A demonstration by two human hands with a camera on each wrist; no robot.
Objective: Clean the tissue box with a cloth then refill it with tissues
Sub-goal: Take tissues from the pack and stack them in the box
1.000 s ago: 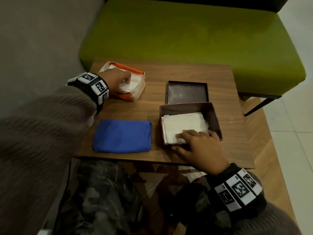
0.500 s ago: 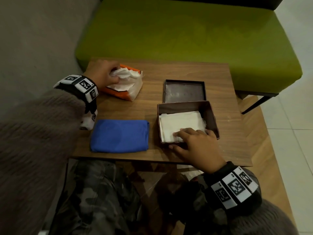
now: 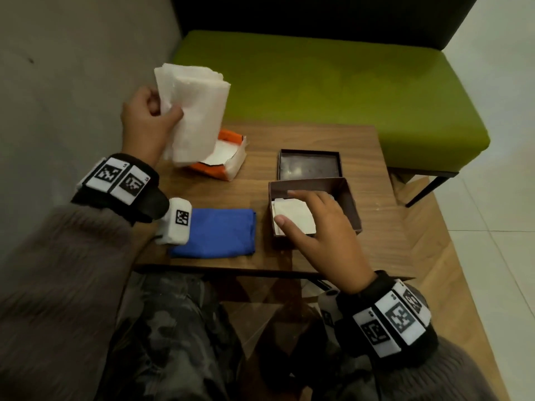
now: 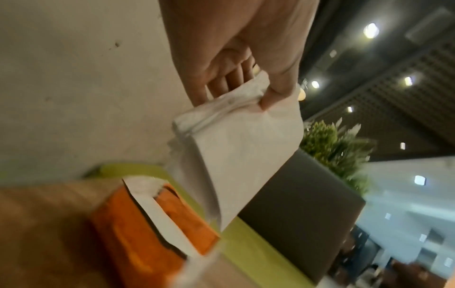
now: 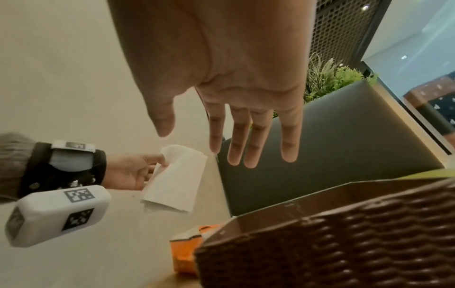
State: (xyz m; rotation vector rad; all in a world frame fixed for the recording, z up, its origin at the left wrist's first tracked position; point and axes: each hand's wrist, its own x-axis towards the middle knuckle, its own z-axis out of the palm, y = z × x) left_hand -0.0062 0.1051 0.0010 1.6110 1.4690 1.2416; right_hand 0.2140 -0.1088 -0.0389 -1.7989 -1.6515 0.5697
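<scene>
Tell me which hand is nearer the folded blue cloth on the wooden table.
Probably right. The right hand hovers open over the brown tissue box, just right of the folded blue cloth. The left hand is raised behind the cloth, holding a white tissue stack.

Dim warm indoor light, ceiling spots glare, wrist views motion-blurred w/ wide-angle edge warp.

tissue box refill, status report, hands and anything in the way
Left hand grips tissue stack, lifted above orange pack. Right hand open over brown tissue box, part filled. Right hand partly covers the opening.
</scene>
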